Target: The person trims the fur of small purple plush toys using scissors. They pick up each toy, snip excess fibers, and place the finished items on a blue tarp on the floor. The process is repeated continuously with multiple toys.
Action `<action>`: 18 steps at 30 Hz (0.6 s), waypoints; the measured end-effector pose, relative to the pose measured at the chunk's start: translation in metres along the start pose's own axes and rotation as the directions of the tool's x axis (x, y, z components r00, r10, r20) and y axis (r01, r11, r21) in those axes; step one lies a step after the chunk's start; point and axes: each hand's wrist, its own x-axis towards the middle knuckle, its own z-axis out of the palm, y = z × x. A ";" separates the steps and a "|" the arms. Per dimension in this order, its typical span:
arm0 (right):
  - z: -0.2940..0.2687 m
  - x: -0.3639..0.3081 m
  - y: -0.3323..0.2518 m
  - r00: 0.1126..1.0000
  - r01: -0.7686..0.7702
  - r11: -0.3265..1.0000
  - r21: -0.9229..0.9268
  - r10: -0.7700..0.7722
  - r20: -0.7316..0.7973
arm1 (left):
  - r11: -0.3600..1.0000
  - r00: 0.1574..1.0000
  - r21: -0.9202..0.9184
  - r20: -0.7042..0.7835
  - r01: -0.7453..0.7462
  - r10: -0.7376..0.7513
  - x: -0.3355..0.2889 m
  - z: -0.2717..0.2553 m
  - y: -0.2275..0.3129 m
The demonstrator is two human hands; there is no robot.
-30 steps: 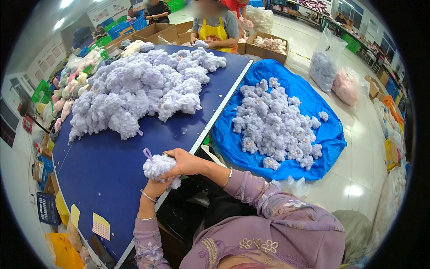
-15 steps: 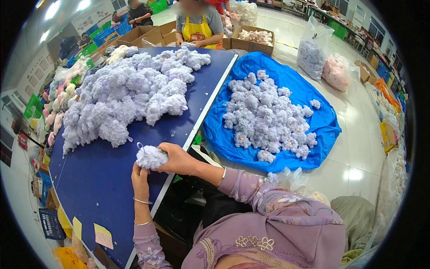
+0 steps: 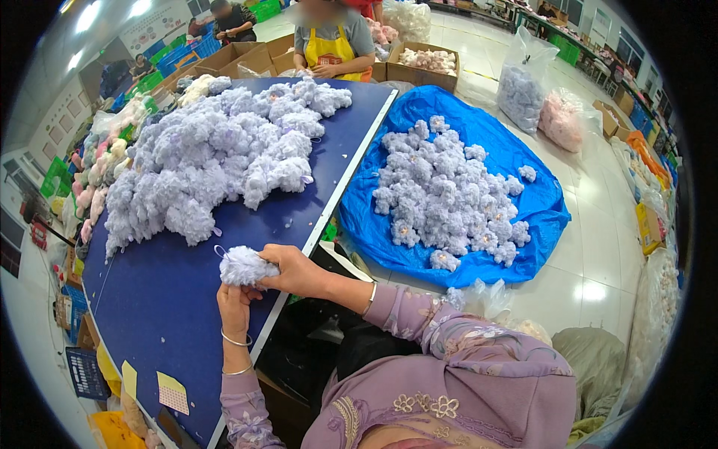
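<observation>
1. Through my head view I take the held fluffy piece (image 3: 244,266) as the centre of my clock; it is pale lilac and sits over the near part of the blue desk (image 3: 187,299), just inside its silver edge strip (image 3: 360,168)
2. My right hand (image 3: 294,271) is at 3 o'clock of the piece, its fingers grasping that side, thumb on top
3. My left hand (image 3: 237,303) is at 6 o'clock, its fingers bent and gripping the lower edge; I cannot make out every fingertip
4. A thin lilac loop (image 3: 218,251) stands out from the piece at 10 o'clock
5. Between 11 and 12 o'clock I see a large heap of lilac pieces (image 3: 209,157) on the desk, apart from my hands
6. At 2 o'clock, on the floor beyond the edge strip, a blue sheet (image 3: 544,251) bears a spread of lilac star-shaped pieces (image 3: 452,187)
7. Farther out at 2 o'clock stands a clear bag (image 3: 521,97) of lilac stuff
8. Near 1 o'clock, past the desk's far end, I have a co-worker in a yellow apron (image 3: 330,51)
9. At 7 o'clock a pale card (image 3: 173,393) lies on the desk; a dark blue crate (image 3: 87,373) is at 8 o'clock, off the desk
</observation>
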 end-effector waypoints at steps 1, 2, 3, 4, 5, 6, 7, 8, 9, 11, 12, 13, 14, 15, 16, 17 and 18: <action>0.001 0.000 0.000 1.000 0.002 1.000 -0.001 -0.002 0.005 | 1.000 1.000 -0.019 0.017 -0.004 0.004 0.000 0.002 0.002; 0.001 0.000 0.001 1.000 0.004 1.000 -0.002 -0.004 0.010 | 1.000 0.999 -0.023 0.034 -0.004 0.005 0.000 0.001 0.002; 0.001 0.000 0.002 1.000 0.006 1.000 -0.004 -0.006 0.015 | 1.000 0.999 -0.027 0.051 -0.005 0.006 -0.001 -0.001 0.001; 0.000 0.000 0.001 0.999 -0.002 1.000 -0.026 0.003 0.040 | 0.999 0.998 -0.032 0.068 -0.006 0.009 -0.001 -0.003 0.001; -0.002 0.001 -0.002 0.998 -0.008 0.999 -0.048 0.012 0.064 | 1.000 0.997 -0.030 0.075 -0.002 0.004 -0.001 -0.004 0.001; -0.004 0.003 -0.003 0.996 -0.015 0.997 -0.071 0.021 0.088 | 1.000 0.997 -0.029 0.082 0.002 0.001 -0.001 -0.005 0.002; -0.005 0.003 -0.003 0.997 -0.005 0.997 -0.074 0.011 0.081 | 1.000 0.996 -0.028 0.089 0.008 -0.006 -0.002 -0.005 0.001; -0.005 0.003 -0.003 0.997 0.005 0.997 -0.076 0.001 0.075 | 1.000 0.995 -0.013 0.096 0.013 -0.012 -0.002 -0.004 0.001; -0.005 0.003 -0.002 0.998 0.015 0.997 -0.079 -0.010 0.068 | 1.000 0.995 0.002 0.102 0.018 -0.018 -0.002 -0.003 0.001; -0.001 0.003 0.001 0.999 0.017 0.998 -0.061 -0.014 0.051 | 1.000 0.993 -0.005 0.111 0.027 -0.026 -0.004 -0.002 0.003; 0.002 0.002 0.003 0.999 0.020 0.999 -0.051 -0.017 0.046 | 0.999 0.993 -0.027 0.114 0.030 -0.027 -0.005 -0.002 0.004; 0.004 0.003 0.003 0.999 0.029 0.996 -0.079 -0.026 0.045 | 0.998 0.995 -0.052 0.103 0.020 -0.015 -0.008 -0.003 0.006; 0.006 0.003 0.004 0.998 0.041 0.994 -0.104 -0.036 0.047 | 0.998 0.993 -0.059 0.114 0.037 -0.030 -0.010 -0.003 0.006; 0.007 0.002 0.004 0.997 0.055 0.990 -0.126 -0.049 0.052 | 0.996 0.992 -0.065 0.122 0.052 -0.044 -0.012 -0.002 0.004; 0.006 0.003 0.005 0.997 0.064 0.992 -0.112 -0.057 0.060 | 0.997 0.993 -0.068 0.114 0.044 -0.036 -0.012 -0.003 0.005; 0.000 0.004 -0.002 0.997 0.046 0.995 -0.084 -0.040 0.067 | 0.995 0.989 -0.073 0.136 0.064 -0.054 -0.008 -0.002 0.003; -0.002 0.004 0.000 0.997 0.029 0.994 -0.105 -0.021 0.077 | 0.995 0.988 -0.071 0.137 0.076 -0.066 -0.007 0.001 0.004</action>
